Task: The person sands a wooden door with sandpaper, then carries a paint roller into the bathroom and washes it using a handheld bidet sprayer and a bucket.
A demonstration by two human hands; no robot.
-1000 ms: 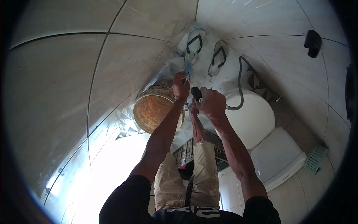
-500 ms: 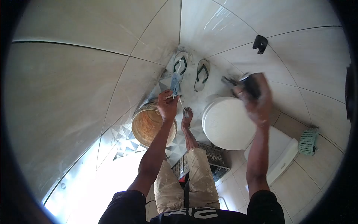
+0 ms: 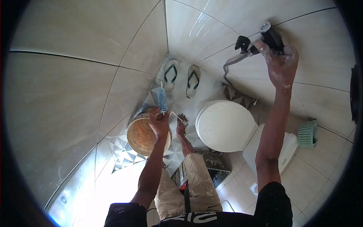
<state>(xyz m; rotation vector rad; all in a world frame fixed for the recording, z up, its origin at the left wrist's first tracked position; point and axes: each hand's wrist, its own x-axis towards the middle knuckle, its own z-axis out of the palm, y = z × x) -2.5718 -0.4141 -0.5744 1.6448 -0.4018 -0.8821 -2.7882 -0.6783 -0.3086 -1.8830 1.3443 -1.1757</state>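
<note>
My left hand (image 3: 159, 125) is closed on a paint roller (image 3: 162, 99) with a blue, speckled sleeve, held above the floor. Its bent wire frame sticks out to the right of my fingers, over my foot. Just below that hand stands a brown-stained bucket (image 3: 140, 137). My right hand (image 3: 281, 66), dusted with white, grips a black handheld sprayer (image 3: 271, 38) close to the tiled wall. From the sprayer a grey hose (image 3: 230, 64) hangs in a curve toward the floor. Left of it, a black holder (image 3: 242, 44) is fixed to the wall.
A toilet with a closed white lid (image 3: 225, 126) stands on the right, a green basket (image 3: 307, 134) beside its tank. Two flip-flops (image 3: 193, 81) lie in the corner on white-smeared floor. Near my legs sits a dark crate-like object (image 3: 213, 160).
My right hand has moved up and right with the sprayer, from above the toilet lid to beside the wall holder. The view has shifted slightly; my left hand still holds the roller.
</note>
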